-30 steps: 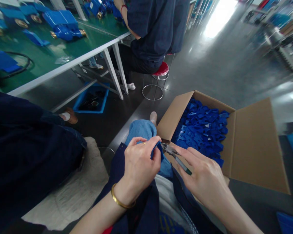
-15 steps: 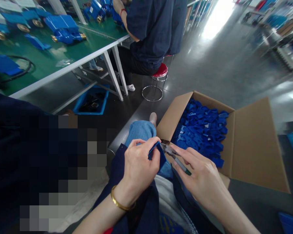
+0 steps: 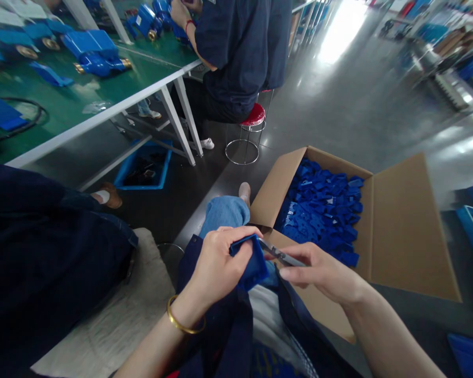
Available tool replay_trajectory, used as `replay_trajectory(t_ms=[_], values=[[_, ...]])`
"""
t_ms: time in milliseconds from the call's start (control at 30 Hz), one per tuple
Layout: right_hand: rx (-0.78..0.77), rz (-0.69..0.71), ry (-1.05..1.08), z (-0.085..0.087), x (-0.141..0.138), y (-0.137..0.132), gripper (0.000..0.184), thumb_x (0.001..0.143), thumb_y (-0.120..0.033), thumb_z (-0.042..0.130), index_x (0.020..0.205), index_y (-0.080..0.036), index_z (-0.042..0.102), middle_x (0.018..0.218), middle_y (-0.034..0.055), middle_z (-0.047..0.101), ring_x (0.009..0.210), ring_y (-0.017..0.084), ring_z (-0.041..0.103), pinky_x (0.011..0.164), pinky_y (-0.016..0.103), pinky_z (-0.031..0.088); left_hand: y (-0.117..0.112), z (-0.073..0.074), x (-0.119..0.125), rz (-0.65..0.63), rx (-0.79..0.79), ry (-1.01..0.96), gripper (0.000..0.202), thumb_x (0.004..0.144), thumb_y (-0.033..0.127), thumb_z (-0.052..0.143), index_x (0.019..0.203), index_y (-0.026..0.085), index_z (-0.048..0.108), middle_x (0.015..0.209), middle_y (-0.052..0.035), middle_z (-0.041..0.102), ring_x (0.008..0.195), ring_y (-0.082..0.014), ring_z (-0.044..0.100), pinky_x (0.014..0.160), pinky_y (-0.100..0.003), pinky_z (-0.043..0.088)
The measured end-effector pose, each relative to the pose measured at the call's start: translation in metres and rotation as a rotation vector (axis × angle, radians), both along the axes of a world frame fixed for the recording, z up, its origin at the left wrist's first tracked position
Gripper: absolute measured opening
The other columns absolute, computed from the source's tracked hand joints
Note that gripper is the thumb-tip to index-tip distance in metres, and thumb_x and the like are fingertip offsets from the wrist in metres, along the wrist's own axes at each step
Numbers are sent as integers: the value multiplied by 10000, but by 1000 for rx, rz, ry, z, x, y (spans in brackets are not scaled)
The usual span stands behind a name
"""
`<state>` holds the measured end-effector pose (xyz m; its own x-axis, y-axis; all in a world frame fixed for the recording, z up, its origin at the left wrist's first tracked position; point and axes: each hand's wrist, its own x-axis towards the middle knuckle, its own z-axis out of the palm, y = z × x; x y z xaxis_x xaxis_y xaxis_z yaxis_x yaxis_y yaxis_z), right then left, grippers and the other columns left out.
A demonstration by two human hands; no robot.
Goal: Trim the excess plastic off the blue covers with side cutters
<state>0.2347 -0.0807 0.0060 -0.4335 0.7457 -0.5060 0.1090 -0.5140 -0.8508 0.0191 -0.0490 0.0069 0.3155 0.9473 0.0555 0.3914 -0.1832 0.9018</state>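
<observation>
Above my lap, my left hand pinches a blue plastic part between thumb and fingers. The part looks like a thin-walled cover, tilted with its upper edge toward the pliers. A pair of small cutting pliers is gripped in my right hand, thumb on top and fingers beneath. Its jaws point left and meet the upper right edge of the blue part; whether they are closed on it I cannot tell. Just beyond my hands stands an open cardboard box with many similar blue plastic parts in it.
A green-topped workbench at the upper left carries blue valve-like units. A co-worker sits there on a red stool. Under the bench is a blue bin. Another person sits close on my left.
The pliers have rolled and lie flatter at the part's edge. The blue part has turned, showing more of its face. My view has shifted slightly.
</observation>
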Motion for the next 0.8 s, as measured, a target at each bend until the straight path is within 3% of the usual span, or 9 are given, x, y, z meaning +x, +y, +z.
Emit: replay_trajectory(t_ms=[67, 133, 233, 300, 367, 433, 567, 667, 800], values=[[-176, -54, 166, -9, 0, 0, 392, 719, -416, 837, 986, -143, 749, 595, -59, 460, 516, 62, 320, 484, 213, 208, 1, 0, 0, -14, -98, -108, 265, 862, 125, 558, 901, 217, 804, 874, 7, 821, 809, -185, 738, 780, -277, 527], [-272, -89, 271, -17, -3, -4, 436, 659, -468, 872, 895, -134, 722, 578, -66, 410, 503, 54, 268, 478, 220, 158, 2, -1, 0, -13, -178, -197, 239, 863, 142, 571, 899, 201, 800, 898, 0, 822, 826, -188, 743, 789, -270, 538], [-259, -141, 302, -21, -12, -12, 461, 644, -529, 871, 820, -148, 679, 591, -72, 374, 513, 54, 259, 482, 220, 161, 2, -3, 0, 6, -233, -280, 222, 866, 161, 589, 921, 199, 801, 928, -2, 822, 869, -194, 744, 831, -274, 543], [-168, -227, 269, -20, -19, -17, 418, 698, -503, 849, 885, -163, 693, 622, -69, 393, 543, 66, 304, 503, 218, 233, 2, -4, 1, 29, -261, -312, 219, 860, 167, 600, 929, 203, 805, 932, -6, 823, 886, -199, 743, 846, -283, 543], [24, -280, 129, -18, -23, -21, 359, 787, -447, 796, 1016, -183, 714, 711, -35, 511, 631, 100, 434, 601, 239, 373, 3, -4, 2, 51, -301, -342, 210, 842, 176, 624, 930, 202, 813, 938, -19, 823, 901, -210, 737, 856, -295, 538], [286, -295, -148, -17, -25, -23, 362, 868, -396, 713, 1172, -200, 700, 888, 24, 627, 801, 165, 553, 759, 311, 462, 5, -6, 2, 62, -376, -390, 205, 827, 196, 648, 942, 194, 817, 946, -38, 819, 873, -207, 720, 821, -293, 531], [681, -319, -750, -19, -19, -22, 398, 950, -348, 568, 1311, -192, 632, 1051, 94, 655, 943, 253, 589, 874, 431, 482, 12, -13, -5, -20, -707, -637, 225, 768, 218, 729, 986, 187, 777, 817, -14, 763, 629, -113, 613, 606, -210, 459], [769, -207, -1013, -24, -11, -21, 362, 978, -299, 514, 1308, -186, 614, 1108, 106, 675, 991, 283, 600, 914, 471, 475, 15, -19, -12, -120, -873, -849, 186, 682, 205, 767, 853, 170, 699, 689, 3, 694, 555, -93, 563, 544, -187, 403], [758, -70, -1212, -29, -7, -19, 322, 978, -238, 499, 1273, -161, 601, 1106, 112, 701, 970, 312, 616, 857, 472, 484, 14, -26, -16, -138, -864, -924, 183, 647, 249, 737, 774, 163, 637, 548, 25, 592, 525, -110, 547, 611, -226, 430]])
